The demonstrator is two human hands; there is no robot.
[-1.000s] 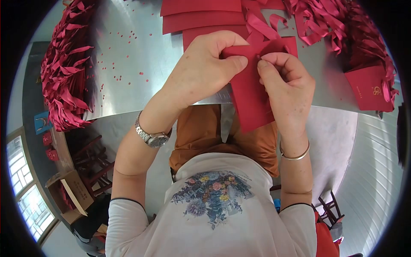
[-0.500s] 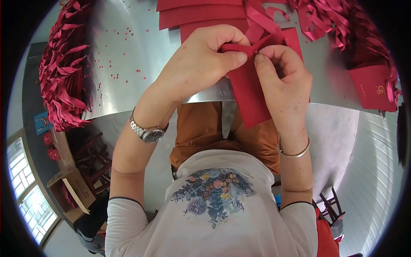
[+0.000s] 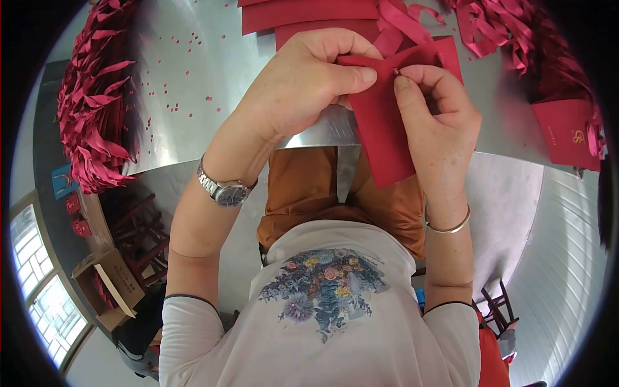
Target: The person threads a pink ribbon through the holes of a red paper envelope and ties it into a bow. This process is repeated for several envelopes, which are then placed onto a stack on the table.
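A red paper bag (image 3: 385, 138) is held up at the front edge of the metal table, its lower part hanging over my lap. My left hand (image 3: 316, 80), with a watch on its wrist, grips the bag's upper left edge between thumb and fingers. Thumb and index finger of my right hand (image 3: 435, 106) pinch a small end of red ribbon at the bag's face, near its top. Red ribbon (image 3: 403, 29) lies just beyond the bag. The inside of the bag and the fingertips behind it are hidden.
Flat red bags (image 3: 309, 14) lie at the table's far side. A long row of ribboned red bags (image 3: 97, 109) lines the left, and more ribbons (image 3: 496, 29) and a bag (image 3: 562, 132) are at right. Red paper dots scatter over the metal table (image 3: 213, 135).
Both hands and the bag have shifted slightly right and up. My right fingers have moved a little away from my left thumb, and more of the bag's face shows between them.
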